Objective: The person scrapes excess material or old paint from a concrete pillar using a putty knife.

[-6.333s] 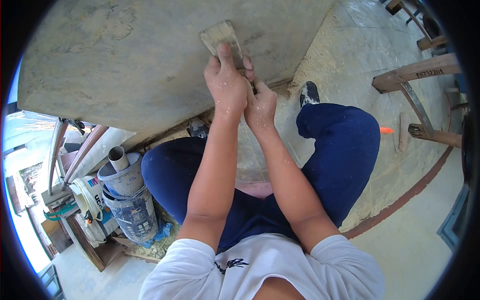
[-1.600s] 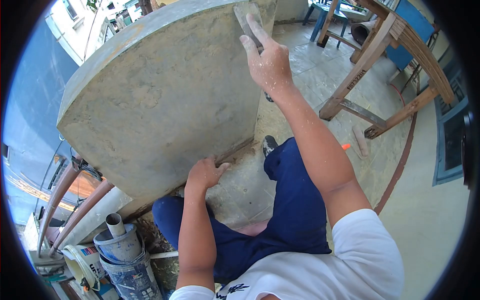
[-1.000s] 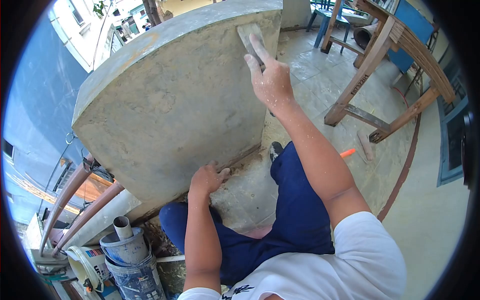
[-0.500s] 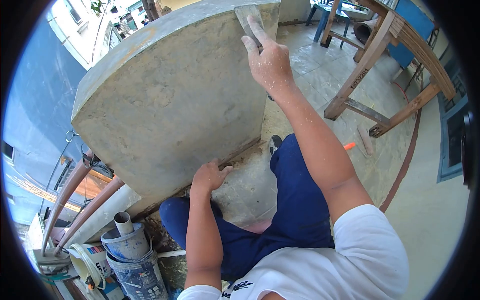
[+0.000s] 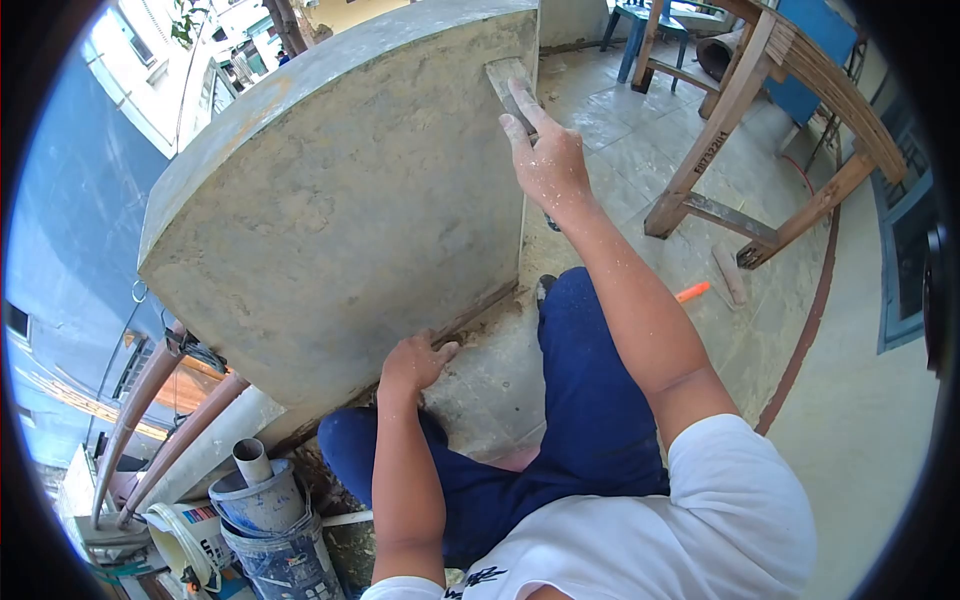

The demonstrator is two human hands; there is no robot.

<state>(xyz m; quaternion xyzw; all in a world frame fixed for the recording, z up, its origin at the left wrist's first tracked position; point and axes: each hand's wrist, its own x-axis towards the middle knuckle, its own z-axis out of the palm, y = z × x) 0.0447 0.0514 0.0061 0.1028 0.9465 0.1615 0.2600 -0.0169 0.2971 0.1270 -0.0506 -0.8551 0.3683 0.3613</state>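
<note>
Near the right edge of a grey plastered wall [image 5: 340, 200], my right hand [image 5: 552, 165] is closed on a flat trowel [image 5: 507, 78]. The trowel's blade lies against the wall's face below its curved top. White specks cover the hand and forearm. My left hand [image 5: 415, 362] is at the foot of the wall, low in the middle, its thumb apart from the other fingers and nothing visible in it.
Paint-stained buckets [image 5: 285, 560] with a pipe piece [image 5: 251, 460] stand at lower left beside brown pipes [image 5: 190, 430]. A wooden trestle [image 5: 720, 150] stands at upper right, near a blue chair [image 5: 650, 30]. An orange object [image 5: 692, 292] lies right of my leg.
My right hand and the trowel have moved down the wall from near its top edge. The left hand stays at the wall's foot. The view has shifted slightly.
</note>
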